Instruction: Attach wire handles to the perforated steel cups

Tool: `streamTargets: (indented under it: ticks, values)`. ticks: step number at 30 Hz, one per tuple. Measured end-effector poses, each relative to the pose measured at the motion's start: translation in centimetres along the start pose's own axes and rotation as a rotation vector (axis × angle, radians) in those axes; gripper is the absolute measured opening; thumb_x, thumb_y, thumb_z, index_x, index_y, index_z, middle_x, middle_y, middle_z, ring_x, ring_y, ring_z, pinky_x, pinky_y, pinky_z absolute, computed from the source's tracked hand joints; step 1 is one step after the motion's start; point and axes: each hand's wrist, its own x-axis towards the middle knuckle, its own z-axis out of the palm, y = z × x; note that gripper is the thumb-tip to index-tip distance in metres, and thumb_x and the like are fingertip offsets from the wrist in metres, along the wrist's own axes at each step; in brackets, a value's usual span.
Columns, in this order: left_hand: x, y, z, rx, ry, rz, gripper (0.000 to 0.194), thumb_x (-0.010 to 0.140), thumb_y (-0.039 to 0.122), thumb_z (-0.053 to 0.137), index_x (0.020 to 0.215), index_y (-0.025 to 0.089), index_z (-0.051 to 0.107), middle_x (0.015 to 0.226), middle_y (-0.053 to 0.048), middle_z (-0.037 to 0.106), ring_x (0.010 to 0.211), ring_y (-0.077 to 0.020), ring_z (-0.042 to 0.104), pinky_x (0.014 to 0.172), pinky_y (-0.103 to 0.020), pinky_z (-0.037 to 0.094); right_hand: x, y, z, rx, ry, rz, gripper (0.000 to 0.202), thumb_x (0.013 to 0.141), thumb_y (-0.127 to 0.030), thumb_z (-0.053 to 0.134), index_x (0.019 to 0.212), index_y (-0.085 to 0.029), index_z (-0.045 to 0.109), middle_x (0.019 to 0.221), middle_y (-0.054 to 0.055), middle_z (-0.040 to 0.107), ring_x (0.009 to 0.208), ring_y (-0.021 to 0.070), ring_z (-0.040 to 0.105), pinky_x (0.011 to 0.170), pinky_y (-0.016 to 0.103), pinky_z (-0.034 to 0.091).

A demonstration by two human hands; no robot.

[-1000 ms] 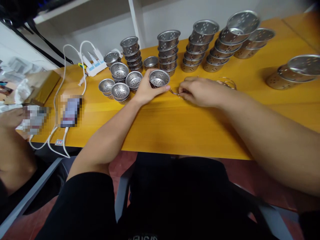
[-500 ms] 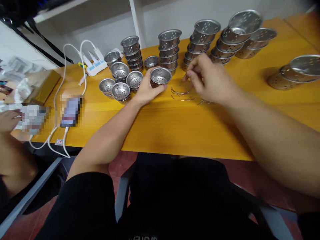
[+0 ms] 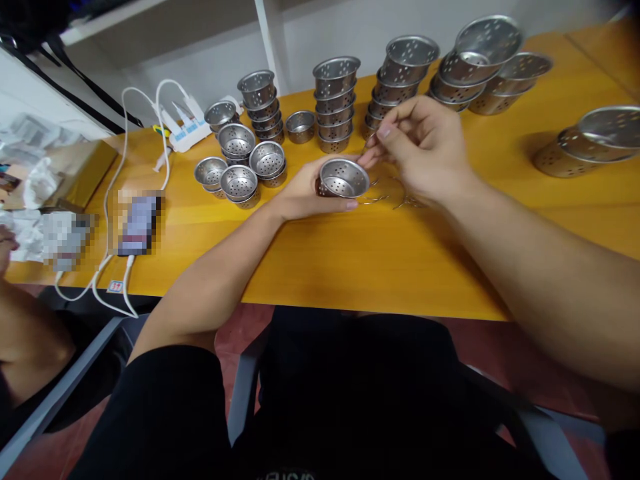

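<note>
Clasping a round, silver, perforated metal cup (image 3: 345, 180) in left hand (image 3: 304, 192) fingers, before a tall stack of silver cups (image 3: 335, 107); pinching thin metal wire (image 3: 369, 139) in right hand (image 3: 419, 148) fingers, right of that stack.

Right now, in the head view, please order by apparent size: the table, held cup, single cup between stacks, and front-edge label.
1. Table
2. Held cup, in the left hand
3. Single cup
4. Front-edge label, clearly smallest
</note>
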Motion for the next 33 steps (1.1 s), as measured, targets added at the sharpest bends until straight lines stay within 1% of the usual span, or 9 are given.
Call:
streamTargets:
  ticks: [3,7,10,14,17,20,24,29,33]
  values:
    - [0.0,0.8,0.3,0.016,-0.021,0.026,0.105,0.087,0.088,0.095,0.168,0.028,0.065,0.151,-0.011,0.081,0.145,-0.0391,0.08,0.13,-0.063,0.064,0.1,0.0,-0.2,-0.001,0.072,0.034,0.061,0.091,-0.085,0.083,0.105,-0.035,0.05,0.124,0.014,0.087,0.1,0.0361,0.085,0.095,0.056,0.07]
    - [0.0,1.4,0.6,-0.041,0.006,0.01,0.105,0.088,0.09,0.094,0.167,0.027,0.064,0.155,-0.013,0.08,0.149,-0.0401,0.079,0.131,-0.062,0.064,0.1,-0.1,-0.4,-0.029,0.08,0.05,0.061,0.09,-0.08,0.086,0.106,-0.035,0.049,0.125,0.017,0.089,0.093,0.0383,0.085,0.084,0.057,0.065]
    - [0.2,1.3,0.8,-0.094,0.042,-0.022,0.107,0.087,0.093,0.093,0.165,0.025,0.064,0.159,-0.015,0.077,0.15,-0.0416,0.078,0.133,-0.066,0.063,0.0,-0.3,-0.4,-0.071,0.057,0.042,0.06,0.093,-0.081,0.085,0.108,-0.035,0.05,0.128,0.019,0.088,0.099,0.0402,0.086,0.089,0.059,0.065]
    - [0.3,0.6,0.8,-0.16,0.062,-0.057,0.107,0.086,0.095,0.092,0.162,0.025,0.064,0.155,-0.015,0.079,0.149,-0.0422,0.078,0.132,-0.067,0.062,-0.2,-0.2,-0.2,-0.162,0.038,0.022,0.057,0.096,-0.084,0.08,0.117,-0.035,0.058,0.135,0.016,0.087,0.099,0.0367,0.084,0.094,0.057,0.07]
    - [0.4,0.5,1.0,-0.178,0.055,-0.047,0.103,0.088,0.095,0.09,0.16,0.026,0.065,0.147,-0.013,0.082,0.146,-0.0407,0.08,0.131,-0.064,0.065,-0.2,0.4,-0.2,-0.135,-0.024,-0.01,0.055,0.1,-0.081,0.078,0.127,-0.036,0.066,0.127,0.013,0.087,0.1,0.037,0.083,0.098,0.058,0.071]
    - [0.4,1.1,1.0,-0.183,0.05,-0.032,0.099,0.089,0.095,0.088,0.155,0.024,0.069,0.14,-0.014,0.084,0.144,-0.0405,0.081,0.129,-0.063,0.066,-0.1,1.0,-0.3,-0.107,-0.089,-0.051,0.053,0.103,-0.079,0.08,0.128,-0.033,0.074,0.119,0.015,0.086,0.107,0.0395,0.082,0.106,0.061,0.069]
    - [0.3,1.9,0.8,-0.208,0.024,-0.037,0.102,0.083,0.1,0.091,0.149,0.025,0.071,0.141,-0.013,0.083,0.145,-0.0428,0.081,0.13,-0.066,0.064,0.1,1.7,-0.5,-0.124,-0.153,0.001,0.049,0.11,-0.071,0.076,0.137,-0.03,0.078,0.117,0.014,0.086,0.104,0.0386,0.081,0.108,0.064,0.068]
    - [0.0,2.0,0.8,-0.231,0.01,-0.038,0.108,0.075,0.101,0.096,0.149,0.025,0.071,0.144,-0.013,0.082,0.143,-0.043,0.081,0.129,-0.066,0.065,0.2,1.9,-0.7,-0.204,-0.222,0.096,0.035,0.114,-0.06,0.07,0.133,-0.032,0.078,0.123,0.014,0.089,0.113,0.04,0.081,0.109,0.067,0.069]
    - [-0.1,1.7,0.7,-0.232,0.019,-0.051,0.111,0.074,0.1,0.097,0.15,0.023,0.071,0.146,-0.014,0.082,0.143,-0.0419,0.08,0.13,-0.063,0.065,-0.2,1.4,-0.7,-0.262,-0.244,-0.016,0.029,0.113,-0.054,0.069,0.132,-0.034,0.08,0.131,0.013,0.088,0.119,0.0396,0.08,0.112,0.065,0.068]
